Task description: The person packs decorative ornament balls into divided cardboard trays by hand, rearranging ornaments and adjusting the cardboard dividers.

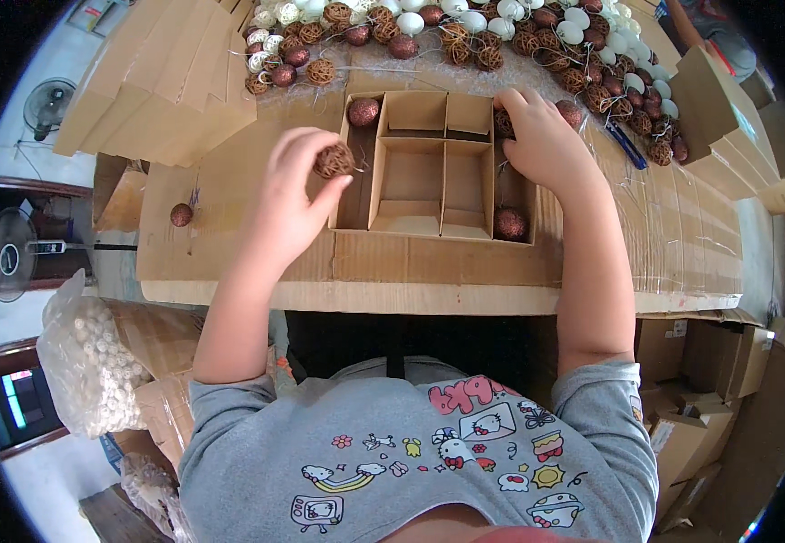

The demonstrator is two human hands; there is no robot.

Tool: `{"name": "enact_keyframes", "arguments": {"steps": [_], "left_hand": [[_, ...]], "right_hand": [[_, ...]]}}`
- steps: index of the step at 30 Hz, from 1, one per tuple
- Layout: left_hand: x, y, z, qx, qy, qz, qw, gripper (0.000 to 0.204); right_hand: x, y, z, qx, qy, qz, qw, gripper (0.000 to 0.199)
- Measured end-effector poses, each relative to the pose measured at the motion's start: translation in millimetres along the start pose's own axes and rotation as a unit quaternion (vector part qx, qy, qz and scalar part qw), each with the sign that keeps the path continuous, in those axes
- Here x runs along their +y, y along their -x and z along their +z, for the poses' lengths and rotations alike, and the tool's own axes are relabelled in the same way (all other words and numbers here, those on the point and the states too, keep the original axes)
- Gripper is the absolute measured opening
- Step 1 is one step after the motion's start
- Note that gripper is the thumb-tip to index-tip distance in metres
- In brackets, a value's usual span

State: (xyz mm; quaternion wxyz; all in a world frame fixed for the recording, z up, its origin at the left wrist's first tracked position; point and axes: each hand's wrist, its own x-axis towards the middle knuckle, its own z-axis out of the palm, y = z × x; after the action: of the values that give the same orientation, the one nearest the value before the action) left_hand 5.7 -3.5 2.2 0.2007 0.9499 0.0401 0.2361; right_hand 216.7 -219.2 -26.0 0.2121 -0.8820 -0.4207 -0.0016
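A shallow cardboard box point(433, 237) with cardboard dividers lies in front of me. My left hand point(297, 176) pinches a brown wicker ball point(333, 161) with a thin string, just above the box's left compartment. In that compartment's far corner rests a brown glitter ball point(363, 112). My right hand point(537, 136) reaches over the far right corner, its fingers curled on another brown wicker ball point(503, 124), which they partly hide. Another glitter ball point(511, 223) sits in the near right corner. Beside my right hand, a third glitter ball point(568, 113) is partly covered.
White, brown glitter and wicker balls point(465, 41) are heaped along the far side. A blue cutter knife point(626, 145) lies at right. One loose glitter ball point(181, 214) is at left. Folded cardboard pieces point(162, 81) stand far left; an open carton point(718, 127) stands right.
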Motion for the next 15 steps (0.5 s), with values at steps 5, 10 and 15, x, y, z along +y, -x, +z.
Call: {"name": "enact_keyframes", "arguments": {"steps": [5, 10, 15], "left_hand": [[9.8, -0.5, -1.3, -0.15, -0.057, 0.037, 0.986, 0.034], [3.3, 5.6, -0.1, -0.203, -0.017, 0.034, 0.978, 0.031], [-1.5, 11.6, -1.2, -0.239, 0.022, 0.024, 0.971, 0.029]], "right_hand": [[6.0, -2.4, 4.1, 0.018, 0.014, -0.017, 1.0, 0.042], [5.9, -6.0, 7.3, 0.043, 0.039, -0.021, 0.998, 0.036], [-0.8, -7.6, 2.4, 0.022, 0.018, 0.027, 0.999, 0.044]]}}
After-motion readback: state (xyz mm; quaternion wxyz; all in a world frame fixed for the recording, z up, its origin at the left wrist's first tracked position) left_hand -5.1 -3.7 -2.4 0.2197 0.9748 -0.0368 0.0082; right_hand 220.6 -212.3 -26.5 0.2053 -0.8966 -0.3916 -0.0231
